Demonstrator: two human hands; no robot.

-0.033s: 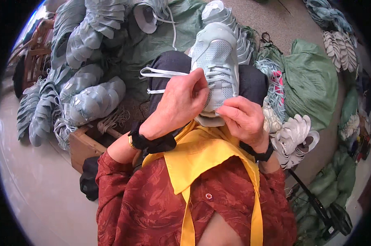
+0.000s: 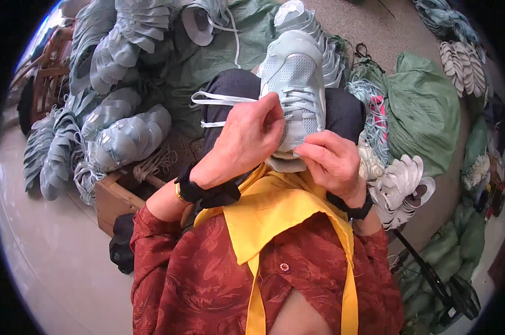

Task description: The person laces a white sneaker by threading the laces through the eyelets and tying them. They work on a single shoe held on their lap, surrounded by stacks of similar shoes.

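Note:
A pale grey-blue sneaker upper (image 2: 288,68) rests on my lap, toe pointing away from me, with white laces crossed over its tongue. My left hand (image 2: 247,133) is closed in a pinch at the left eyelet edge. From it a white shoelace (image 2: 225,100) sticks out to the left in a long loop, its loose part lying over my dark trouser leg. At the near end of the tongue, the thumb and fingers of my right hand (image 2: 335,164) are pressed together. What lies between those fingertips is too small to make out.
Stacked pale uppers (image 2: 127,137) lie to the left beside a wooden box (image 2: 113,204). More uppers (image 2: 305,22) stand beyond my knees. On the right are a green sack (image 2: 422,111), a bundle of laces (image 2: 369,120), white uppers (image 2: 403,184) and a black rod (image 2: 425,268).

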